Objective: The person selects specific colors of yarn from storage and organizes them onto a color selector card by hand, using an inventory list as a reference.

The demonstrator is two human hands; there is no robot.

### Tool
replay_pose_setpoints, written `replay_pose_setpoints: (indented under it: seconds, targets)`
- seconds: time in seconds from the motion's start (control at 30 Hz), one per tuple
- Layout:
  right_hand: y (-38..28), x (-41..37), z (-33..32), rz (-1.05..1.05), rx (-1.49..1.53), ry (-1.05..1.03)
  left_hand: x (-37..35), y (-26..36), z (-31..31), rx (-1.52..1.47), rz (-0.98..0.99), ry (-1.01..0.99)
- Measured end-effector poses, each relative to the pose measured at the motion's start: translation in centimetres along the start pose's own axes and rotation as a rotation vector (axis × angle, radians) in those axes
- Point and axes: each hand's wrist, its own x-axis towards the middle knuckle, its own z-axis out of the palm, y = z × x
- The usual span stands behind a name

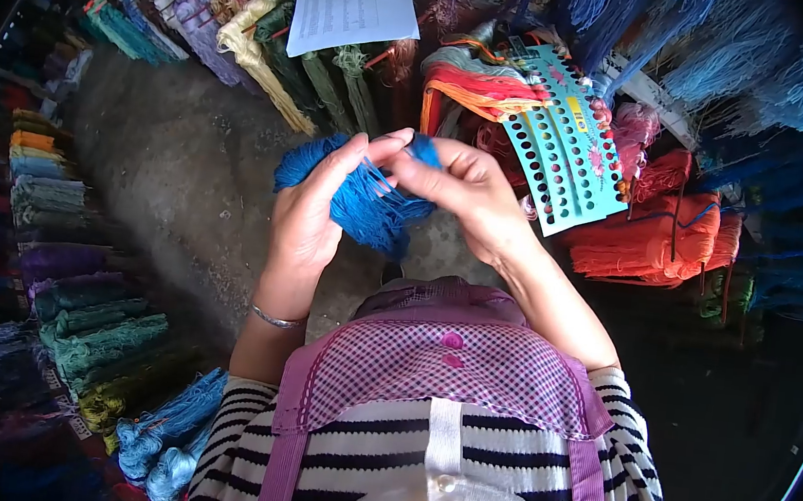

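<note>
A bright blue skein of thread [376, 211] is held up between both hands in front of my apron. My left hand [316, 204] is wrapped round the skein's left part, thumb on top. My right hand [471, 194] pinches the upper right part of the skein, its thumb and fingertips meeting my left fingers. Strands spread and hang loose below the fingers. Just beyond my right hand lie teal punched thread cards [560, 155] with red and orange threads [483, 83] looped at their left edge.
A printed paper sheet [354, 3] rests over hanging skeins at the top. Orange-red skeins [647, 239] lie at right, with blue skeins [753, 67] behind. Rows of coloured skeins [103, 341] line the left side. Grey floor [176, 158] shows between.
</note>
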Motion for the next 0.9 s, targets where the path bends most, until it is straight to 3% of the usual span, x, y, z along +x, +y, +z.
replay_pose_setpoints:
  seconds: [0.1,0.3,0.5,0.6,0.67,0.73,0.9]
  targets:
    - [0.6,0.2,-0.1,0.044,-0.157,-0.047,0.0,-0.2,0.2,0.1,-0.039,-0.075]
    - [0.8,0.1,-0.9,-0.027,-0.035,-0.038,-0.2,0.4,0.8,-0.095,-0.012,-0.2]
    - [-0.1,-0.1,-0.3,-0.059,0.079,-0.022,-0.3,0.3,-0.1,0.188,0.092,-0.186]
    - [0.4,0.1,-0.9,-0.02,0.224,0.042,-0.3,0.8,0.3,0.087,0.009,-0.075]
    - [0.2,0.1,-0.8,-0.033,0.063,-0.017,-0.1,0.4,0.5,-0.038,-0.024,-0.09]
    - [0.1,-0.1,0.3,-0.023,-0.009,0.01,0.1,-0.6,0.2,0.054,0.12,-0.153]
    - [0.8,0.1,-0.2,-0.056,0.026,0.002,-0.1,-0.7,0.3,0.307,0.201,-0.118]
